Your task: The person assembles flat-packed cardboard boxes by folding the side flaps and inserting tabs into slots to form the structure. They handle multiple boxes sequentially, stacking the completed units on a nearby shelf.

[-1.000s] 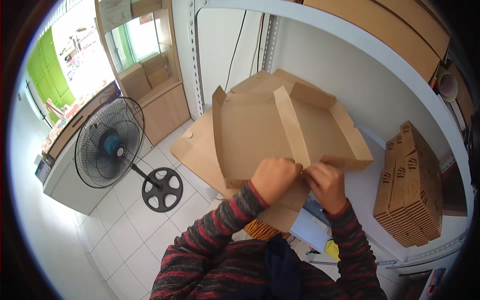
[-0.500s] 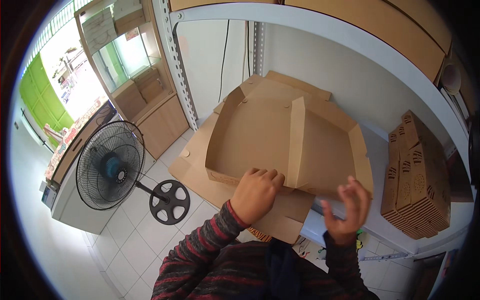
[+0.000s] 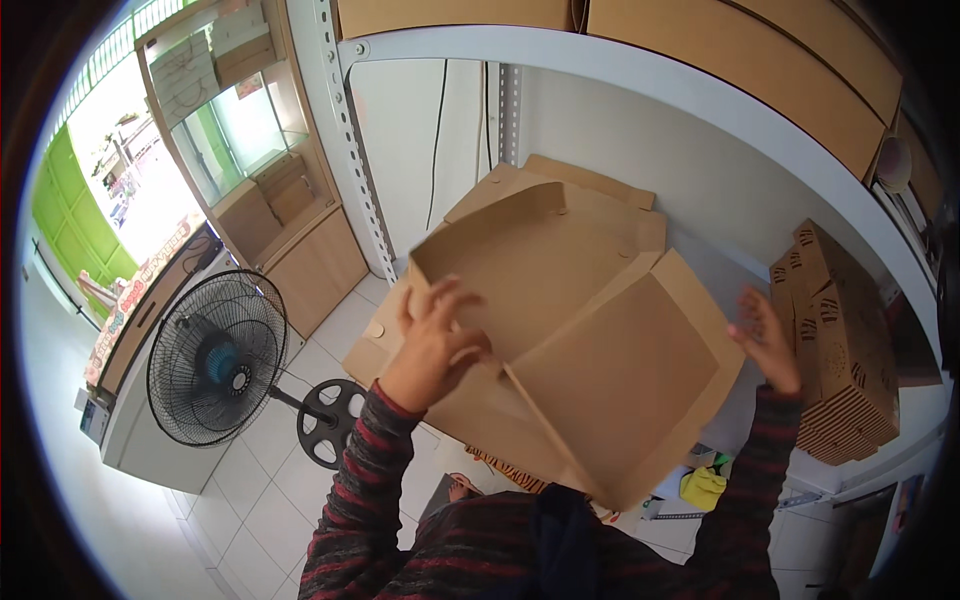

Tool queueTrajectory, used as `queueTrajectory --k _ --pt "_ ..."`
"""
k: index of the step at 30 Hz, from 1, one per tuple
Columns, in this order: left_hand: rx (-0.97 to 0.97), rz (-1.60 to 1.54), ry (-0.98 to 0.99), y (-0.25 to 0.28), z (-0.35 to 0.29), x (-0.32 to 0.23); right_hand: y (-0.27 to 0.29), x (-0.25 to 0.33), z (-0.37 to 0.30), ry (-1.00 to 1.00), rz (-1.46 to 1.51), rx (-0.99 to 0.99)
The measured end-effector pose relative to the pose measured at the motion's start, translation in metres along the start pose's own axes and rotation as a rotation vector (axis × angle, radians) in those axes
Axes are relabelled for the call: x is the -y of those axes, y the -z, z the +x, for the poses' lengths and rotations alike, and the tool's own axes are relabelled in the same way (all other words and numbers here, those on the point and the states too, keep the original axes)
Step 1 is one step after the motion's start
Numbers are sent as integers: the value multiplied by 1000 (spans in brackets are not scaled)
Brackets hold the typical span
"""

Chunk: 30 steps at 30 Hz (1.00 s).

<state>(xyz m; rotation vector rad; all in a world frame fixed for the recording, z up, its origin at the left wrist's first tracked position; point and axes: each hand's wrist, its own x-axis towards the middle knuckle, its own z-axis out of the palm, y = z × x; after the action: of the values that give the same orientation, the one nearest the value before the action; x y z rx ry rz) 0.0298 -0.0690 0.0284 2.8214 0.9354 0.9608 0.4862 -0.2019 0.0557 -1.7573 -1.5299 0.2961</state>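
An unfolded brown cardboard box lies before me, its walled tray on the far side. Its lid panel slants down toward my body, with one corner close to my chest. At the tray's near left corner is my left hand, fingers spread and curved; whether it touches the cardboard I cannot tell. Just off the lid's right edge, my right hand hangs with fingers apart and nothing in it. Beneath the box lie flat cardboard sheets.
To the right stands a stack of folded printed boxes. Overhead, a pale metal shelf frame carries more cartons. A standing fan and a wooden glass cabinet are on the left. A yellow cloth sits low at right.
The box has turned, and its lid side has swung nearer to my body. My left hand has let go of the near wall and moved left; my right hand has moved right and away.
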Motion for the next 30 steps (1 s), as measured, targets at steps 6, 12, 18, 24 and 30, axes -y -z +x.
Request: queueTrajectory --k 6,12,18,24,30 --pt "-115 -553 431 7 -48 -20 -12 13 16 -246 134 342" --pt "146 -1113 501 23 -70 -34 -26 83 -11 -172 108 415" --pt "-652 -825 805 16 -76 42 -40 152 -37 10 494 764" --pt "-469 -543 626 13 -83 -28 -49 37 32 82 46 39" --pt "-366 -476 637 -2 -85 -78 -84 -16 94 -232 227 6"
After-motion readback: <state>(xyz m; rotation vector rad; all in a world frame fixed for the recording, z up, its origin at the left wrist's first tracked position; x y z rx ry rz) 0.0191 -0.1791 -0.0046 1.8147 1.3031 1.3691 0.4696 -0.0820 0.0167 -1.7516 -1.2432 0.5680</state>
